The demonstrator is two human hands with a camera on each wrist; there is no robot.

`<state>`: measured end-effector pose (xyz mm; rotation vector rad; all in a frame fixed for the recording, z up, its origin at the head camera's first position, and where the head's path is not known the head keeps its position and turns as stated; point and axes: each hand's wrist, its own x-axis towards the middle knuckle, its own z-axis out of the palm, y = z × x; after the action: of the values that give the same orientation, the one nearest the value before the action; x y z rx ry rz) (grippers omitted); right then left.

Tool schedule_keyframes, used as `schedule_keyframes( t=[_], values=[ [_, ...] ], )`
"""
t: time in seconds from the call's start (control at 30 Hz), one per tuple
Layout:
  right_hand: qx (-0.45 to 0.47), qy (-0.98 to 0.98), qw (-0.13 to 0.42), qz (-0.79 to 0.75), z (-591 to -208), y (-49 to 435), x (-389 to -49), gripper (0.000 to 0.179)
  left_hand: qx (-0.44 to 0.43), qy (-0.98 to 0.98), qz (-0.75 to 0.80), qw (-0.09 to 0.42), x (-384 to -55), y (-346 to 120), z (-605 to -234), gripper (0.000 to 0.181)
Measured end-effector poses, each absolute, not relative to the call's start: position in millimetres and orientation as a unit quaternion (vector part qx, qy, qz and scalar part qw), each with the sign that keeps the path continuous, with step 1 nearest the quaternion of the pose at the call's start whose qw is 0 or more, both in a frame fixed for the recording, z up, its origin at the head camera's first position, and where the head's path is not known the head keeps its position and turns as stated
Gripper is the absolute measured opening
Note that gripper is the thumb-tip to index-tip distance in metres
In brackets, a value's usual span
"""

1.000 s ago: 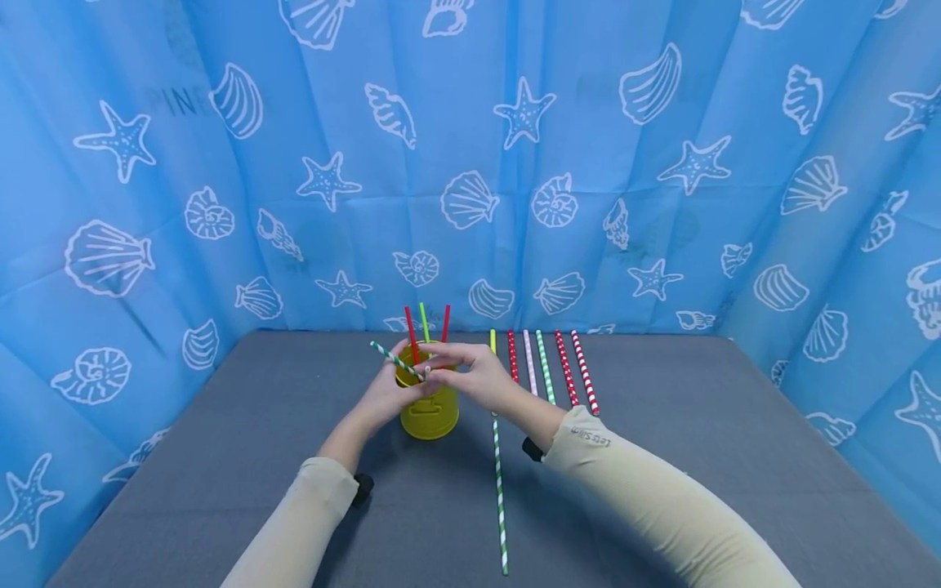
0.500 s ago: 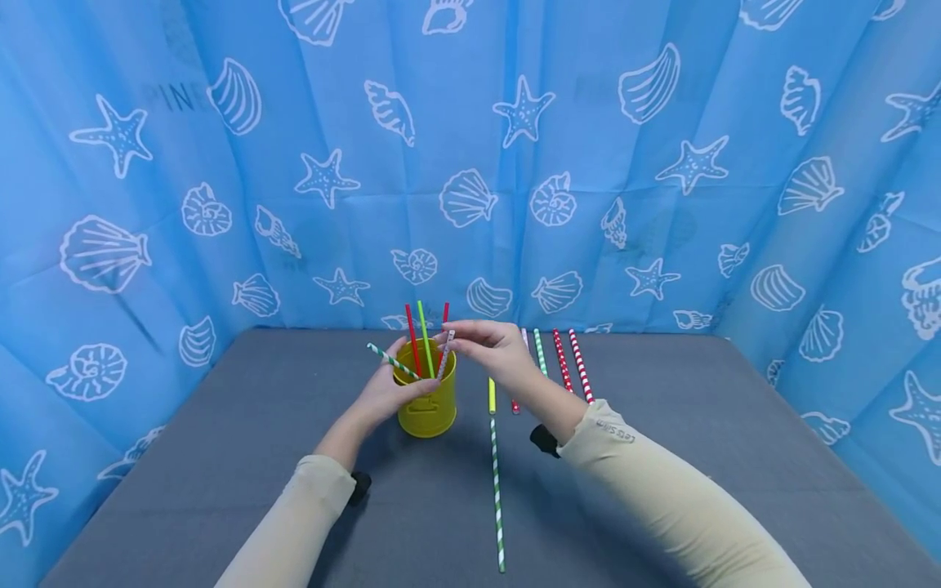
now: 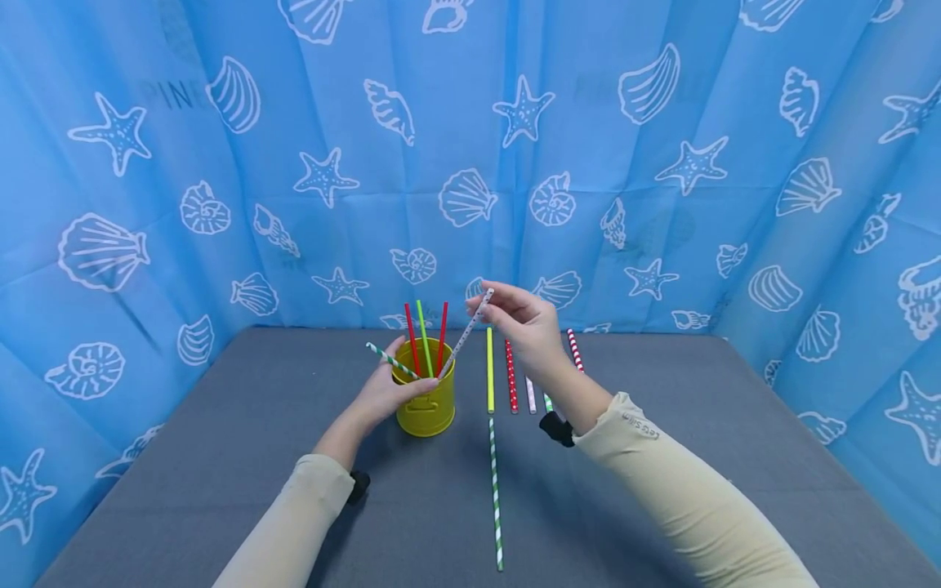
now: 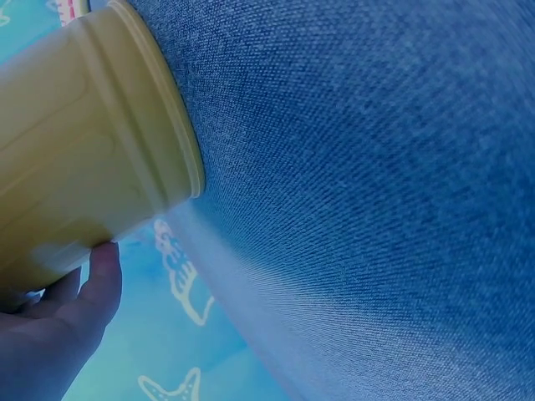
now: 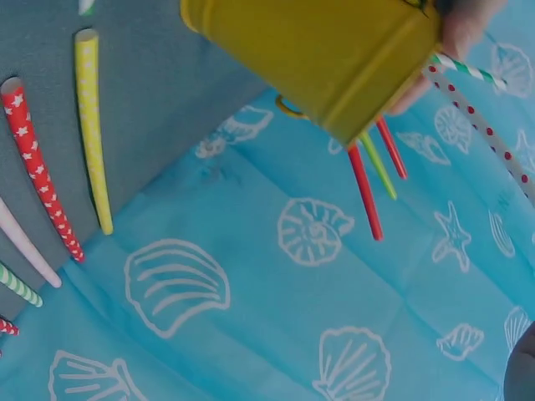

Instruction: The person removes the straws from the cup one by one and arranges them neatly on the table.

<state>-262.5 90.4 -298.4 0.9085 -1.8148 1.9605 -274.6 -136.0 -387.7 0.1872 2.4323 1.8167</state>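
Note:
My left hand (image 3: 385, 392) grips the yellow bucket (image 3: 430, 415) from its left side, thumb along the front rim. In the left wrist view, fingers (image 4: 102, 280) press against the bucket's wall. To the right of the bucket, my right hand (image 3: 532, 331) pinches the upper end of a white drinking straw with red dots (image 5: 491, 131). That straw leans right, its lower end at the rim near my left thumb. Two red straws (image 3: 412, 339) and a light green straw (image 3: 423, 335) stand in the bucket. A green-and-white striped straw (image 3: 390, 359) leans left over the rim.
On the grey table (image 3: 243, 457), a yellow straw (image 3: 490, 371), a red starred straw (image 5: 38, 163), a pale pink straw (image 3: 531, 398) and several others lie in a row. Another green-striped straw (image 3: 496, 498) lies nearer. A blue shell-patterned curtain (image 3: 470, 155) hangs behind.
My right hand has moved up and right from the bucket with the dotted straw, more of which now shows above the rim. My left hand has stayed on the bucket.

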Motion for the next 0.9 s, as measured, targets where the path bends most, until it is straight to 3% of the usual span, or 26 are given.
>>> schedule_keyframes(
  t=[0.43,0.7,0.9],
  values=[
    [0.315,-0.588,0.252,0.701,-284,120,-264,0.049,0.061,0.799,0.596,0.050,-274,-137,-389,0.095],
    [0.273,-0.653,0.223,0.670,-297,138,-261,0.037,0.062,0.793,0.602,0.067,-266,-136,-376,0.095],
    [0.230,-0.722,0.164,0.631,-313,150,-260,0.033,0.062,0.799,0.595,0.055,-274,-138,-388,0.095]
  ],
)
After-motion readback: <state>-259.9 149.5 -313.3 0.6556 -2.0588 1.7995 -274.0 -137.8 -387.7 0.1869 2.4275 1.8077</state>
